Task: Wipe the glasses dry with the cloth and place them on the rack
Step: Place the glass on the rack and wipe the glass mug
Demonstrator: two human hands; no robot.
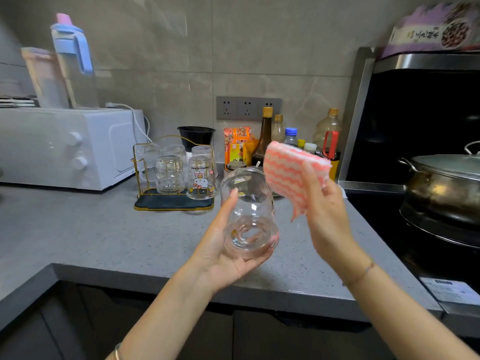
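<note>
Left hand [228,255]: I cradle the glass [248,211] by its base, centre of frame, above the table [104,235].
Right hand [327,211]: I grip the folded cloth [291,172], just right of the glass's mouth.
Axis: the glass tilts, mouth up and away.
Rack [174,203]: centre-left, nearer my left hand.

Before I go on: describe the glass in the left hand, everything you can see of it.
The glass is clear and colourless, with a rounded body, a thick base and a small printed picture showing through near the rim. It is empty, held above the grey counter, tilted with its mouth up and away. The left hand cups its base, thumb along the side wall. The pink-striped cloth, in the right hand, is beside it, not inside.
</note>
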